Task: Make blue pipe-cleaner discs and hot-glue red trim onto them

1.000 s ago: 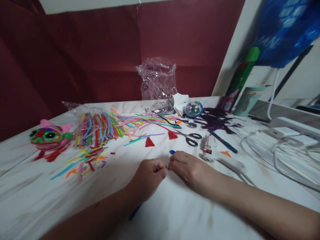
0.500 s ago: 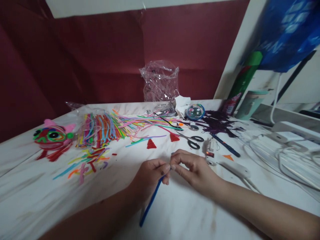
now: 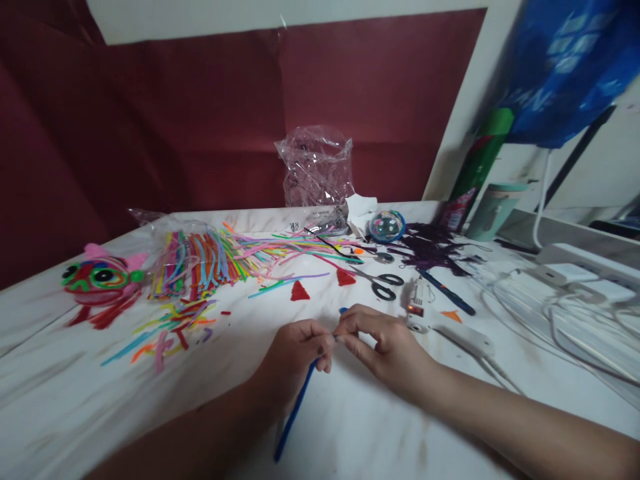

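A blue pipe cleaner [image 3: 295, 415] is pinched between the fingers of my left hand [image 3: 301, 348], its long end slanting down toward the table's front. Close beside it, my right hand [image 3: 384, 341] is closed with thumb and forefinger together, almost touching my left fingertips. A short blue bit pokes out above my right forefinger; the middle stretch is hidden by the fingers. Beyond the hands lie two red fuzzy triangles, a left one [image 3: 300, 291] and a right one [image 3: 345, 277], and black-handled scissors [image 3: 384, 288].
Colourful pipe cleaners [image 3: 200, 263] spill from a clear bag at the left, near cut scraps [image 3: 170, 333] and a decorated animal-like head [image 3: 100, 279]. Rightward are a glue gun [image 3: 416, 297], a dark blue pen-like tool [image 3: 447, 292], purple scraps [image 3: 435, 248], a cup [image 3: 496, 212] and tangled cables [image 3: 575, 333].
The view has shifted slightly, so everything sits a little further left. Both hands keep their pinch, and more of the blue tip shows above my right forefinger.
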`<action>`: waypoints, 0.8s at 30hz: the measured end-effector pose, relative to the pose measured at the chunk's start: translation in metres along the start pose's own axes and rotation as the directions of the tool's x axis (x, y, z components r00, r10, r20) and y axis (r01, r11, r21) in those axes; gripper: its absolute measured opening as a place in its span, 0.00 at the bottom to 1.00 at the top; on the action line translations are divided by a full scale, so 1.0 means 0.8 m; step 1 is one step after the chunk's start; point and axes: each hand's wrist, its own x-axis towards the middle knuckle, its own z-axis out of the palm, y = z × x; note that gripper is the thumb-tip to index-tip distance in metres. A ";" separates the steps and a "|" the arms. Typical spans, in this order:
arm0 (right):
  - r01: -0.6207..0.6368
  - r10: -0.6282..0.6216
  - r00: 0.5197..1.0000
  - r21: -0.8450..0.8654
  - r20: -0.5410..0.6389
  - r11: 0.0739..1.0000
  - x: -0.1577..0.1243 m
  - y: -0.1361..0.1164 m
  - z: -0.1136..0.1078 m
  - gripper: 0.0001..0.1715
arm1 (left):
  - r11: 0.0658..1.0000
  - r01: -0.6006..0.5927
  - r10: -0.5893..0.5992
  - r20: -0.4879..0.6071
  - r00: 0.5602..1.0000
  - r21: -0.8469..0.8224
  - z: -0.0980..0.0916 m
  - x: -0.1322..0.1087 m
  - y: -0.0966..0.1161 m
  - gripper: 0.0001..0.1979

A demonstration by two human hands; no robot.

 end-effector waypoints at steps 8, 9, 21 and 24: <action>-0.278 0.294 0.954 0.549 0.062 0.788 -0.002 0.005 0.019 0.08 | 0.997 -0.031 0.033 0.020 0.999 -0.074 0.000 0.000 0.003 0.10; -0.284 0.296 0.952 0.573 0.074 0.769 -0.003 0.006 0.020 0.08 | 0.997 -0.028 0.030 0.019 0.999 -0.067 0.000 -0.001 0.004 0.10; -0.012 0.019 0.992 -0.053 0.128 0.999 0.000 0.001 -0.004 0.08 | 0.999 0.041 -0.043 0.062 0.997 0.022 -0.004 0.011 -0.009 0.06; 0.006 0.002 0.990 -0.057 0.140 0.998 -0.002 0.002 -0.003 0.08 | 0.997 0.038 -0.040 0.027 0.999 0.061 -0.002 0.010 -0.008 0.04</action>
